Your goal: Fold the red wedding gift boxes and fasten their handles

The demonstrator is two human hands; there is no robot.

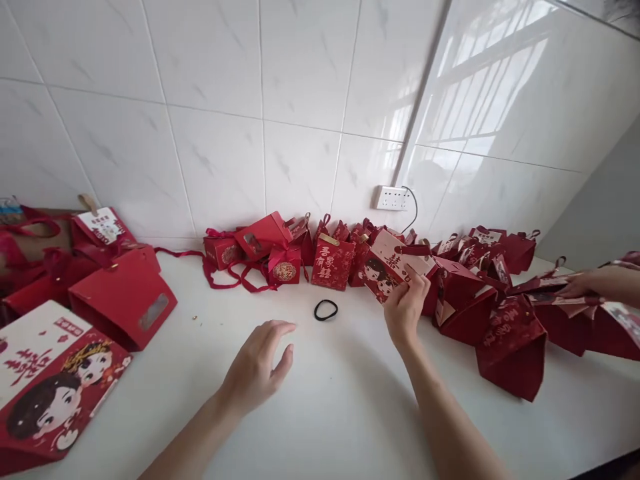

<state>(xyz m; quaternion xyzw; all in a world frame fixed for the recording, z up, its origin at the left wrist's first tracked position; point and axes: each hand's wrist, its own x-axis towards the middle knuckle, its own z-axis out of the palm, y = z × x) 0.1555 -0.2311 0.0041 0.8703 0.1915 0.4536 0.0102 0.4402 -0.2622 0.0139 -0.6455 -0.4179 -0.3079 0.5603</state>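
In my right hand (407, 300) is a red and pale pink gift box (379, 267) printed with cartoon figures and red characters. My fingers close on its right side, and it hangs tilted before the row of boxes. My left hand (260, 363) hovers over the white table (320, 420), thumb apart from the fingers, with nothing in it. A black hair tie (326, 310) lies between my hands, touched by neither. Just behind it stands a red box (333, 262) with gold and white characters.
Red boxes and ribbons (220, 283) line the tiled wall. Large boxes (65, 380) fill the left side. At right, another person's hand (587, 283) touches folded red boxes (565, 320). A power strip (395, 198) with a black cable is on the wall.
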